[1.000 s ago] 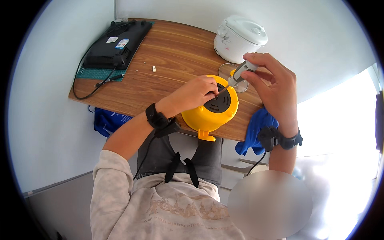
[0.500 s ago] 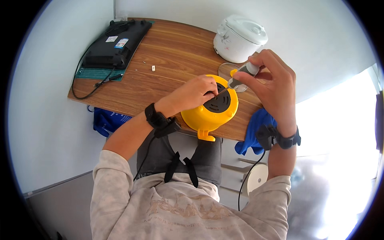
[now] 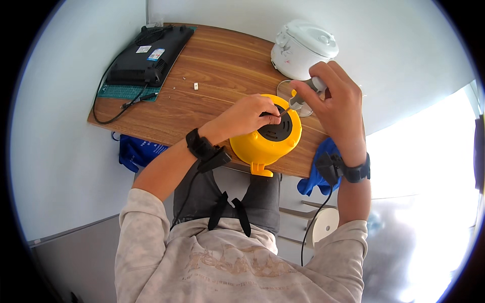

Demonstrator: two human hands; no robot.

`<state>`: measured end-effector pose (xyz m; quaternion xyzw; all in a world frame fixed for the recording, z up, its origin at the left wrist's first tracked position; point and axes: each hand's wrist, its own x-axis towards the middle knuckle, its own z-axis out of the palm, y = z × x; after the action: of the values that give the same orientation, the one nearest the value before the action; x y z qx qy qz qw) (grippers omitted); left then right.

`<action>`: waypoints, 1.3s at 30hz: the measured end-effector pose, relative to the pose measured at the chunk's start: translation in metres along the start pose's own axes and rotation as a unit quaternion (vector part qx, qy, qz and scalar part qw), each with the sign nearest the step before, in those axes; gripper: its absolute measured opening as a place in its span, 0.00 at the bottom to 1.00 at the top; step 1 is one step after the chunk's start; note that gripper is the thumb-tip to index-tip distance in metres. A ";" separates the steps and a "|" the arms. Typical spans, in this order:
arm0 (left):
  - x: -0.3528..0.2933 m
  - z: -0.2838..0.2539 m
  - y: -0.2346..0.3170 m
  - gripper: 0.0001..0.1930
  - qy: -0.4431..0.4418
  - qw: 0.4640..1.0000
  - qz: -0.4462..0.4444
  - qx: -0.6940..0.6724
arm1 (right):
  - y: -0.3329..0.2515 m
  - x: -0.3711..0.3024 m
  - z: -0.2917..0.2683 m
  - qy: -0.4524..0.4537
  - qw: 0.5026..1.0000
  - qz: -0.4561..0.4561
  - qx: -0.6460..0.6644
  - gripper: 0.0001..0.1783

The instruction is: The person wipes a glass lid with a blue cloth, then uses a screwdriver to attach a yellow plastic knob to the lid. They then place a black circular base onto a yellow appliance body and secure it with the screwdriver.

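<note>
A yellow pot-like appliance [image 3: 252,147] lies upside down at the table's front edge, its black slotted base plate [image 3: 281,132] facing up. In my right hand [image 3: 337,101] is a screwdriver [image 3: 300,100] with a grey and white handle, gripped between thumb and fingers. Its shaft slants down to the left toward the plate. My left hand [image 3: 251,113] rests on the base, thumb and fingers pinched close to the screwdriver's tip. Those fingers cover the tip and whatever they may hold. A yellow handle [image 3: 260,169] juts from the appliance toward me.
Behind the appliance lie a clear lid [image 3: 284,89] with a yellow knob and a white rice cooker [image 3: 303,53]. At the left, a black flat device [image 3: 136,63] with a cable sits on a green mat [image 3: 115,92]. A small white block [image 3: 196,86] and blue cloth [image 3: 323,166] also show.
My right hand has shifted slightly left and tilted, its fingers placed differently on the screwdriver's handle. My left fingers have edged right over the base plate. The appliance stays nearly where it was.
</note>
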<state>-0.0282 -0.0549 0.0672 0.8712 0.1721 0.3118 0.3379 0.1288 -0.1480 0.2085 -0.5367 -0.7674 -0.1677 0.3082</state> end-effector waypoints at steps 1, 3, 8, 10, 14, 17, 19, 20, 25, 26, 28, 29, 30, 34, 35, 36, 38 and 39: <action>0.001 0.000 0.001 0.11 -0.002 1.000 -0.006 -0.011 | 0.001 -0.002 0.001 0.002 1.000 -0.002 0.007 0.19; 0.001 0.001 0.000 0.10 0.011 1.000 0.016 -0.005 | 0.002 -0.004 0.003 0.006 1.000 -0.007 0.021 0.17; 0.000 0.004 -0.007 0.09 0.019 0.999 0.035 -0.001 | -0.013 -0.009 -0.009 -0.002 0.994 0.003 0.108 0.18; 0.000 0.005 -0.008 0.09 0.016 0.999 0.043 0.000 | -0.012 -0.010 -0.011 -0.006 0.992 -0.001 0.127 0.18; -0.001 0.005 -0.005 0.10 0.012 0.999 0.044 0.013 | 0.004 -0.008 -0.012 -0.009 0.994 -0.032 0.106 0.15; -0.001 0.003 -0.005 0.10 0.010 0.999 0.047 0.025 | 0.007 -0.002 -0.013 -0.017 0.995 -0.042 0.088 0.14; -0.002 0.003 -0.005 0.10 0.010 0.998 0.052 0.027 | 0.005 0.001 -0.014 -0.022 0.998 -0.049 0.026 0.15; -0.001 0.003 -0.005 0.10 0.009 0.998 0.052 0.023 | 0.004 0.002 -0.014 -0.022 0.998 -0.054 -0.026 0.16; -0.001 0.004 -0.004 0.09 0.005 0.999 0.044 0.025 | 0.002 0.008 -0.007 -0.031 0.990 -0.060 -0.126 0.19; -0.002 0.004 -0.004 0.09 0.008 0.998 0.045 0.031 | 0.002 0.010 -0.004 -0.037 0.988 -0.061 -0.137 0.18; 0.000 0.004 -0.004 0.09 0.011 0.998 0.051 0.045 | 0.000 0.012 -0.003 -0.045 0.988 -0.056 -0.139 0.16; 0.000 0.004 -0.004 0.09 0.012 0.998 0.049 0.039 | -0.002 0.012 -0.003 -0.049 0.989 -0.050 -0.127 0.16; 0.000 0.005 -0.004 0.09 0.016 0.998 0.047 0.032 | -0.003 0.011 -0.003 -0.054 0.991 -0.046 -0.114 0.16; 0.001 0.007 -0.008 0.08 0.020 0.997 0.070 0.035 | -0.012 0.004 -0.017 -0.072 0.995 -0.054 0.031 0.11; 0.000 0.007 -0.010 0.08 0.020 0.997 0.066 0.036 | -0.013 0.003 -0.024 -0.092 0.991 -0.055 0.080 0.10; -0.001 0.007 -0.008 0.08 0.017 0.997 0.065 0.034 | -0.011 0.001 -0.030 -0.111 0.984 -0.053 0.125 0.11; -0.001 0.007 -0.007 0.08 0.016 0.997 0.064 0.033 | -0.001 -0.001 -0.033 -0.116 0.986 -0.049 0.111 0.12; -0.001 0.007 -0.006 0.08 0.017 0.997 0.063 0.036 | 0.004 0.000 -0.033 -0.118 0.986 -0.048 0.106 0.13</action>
<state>-0.0253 -0.0543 0.0586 0.8863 0.1336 0.3411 0.2834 0.1419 -0.1662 0.2334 -0.4795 -0.8369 -0.0355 0.2616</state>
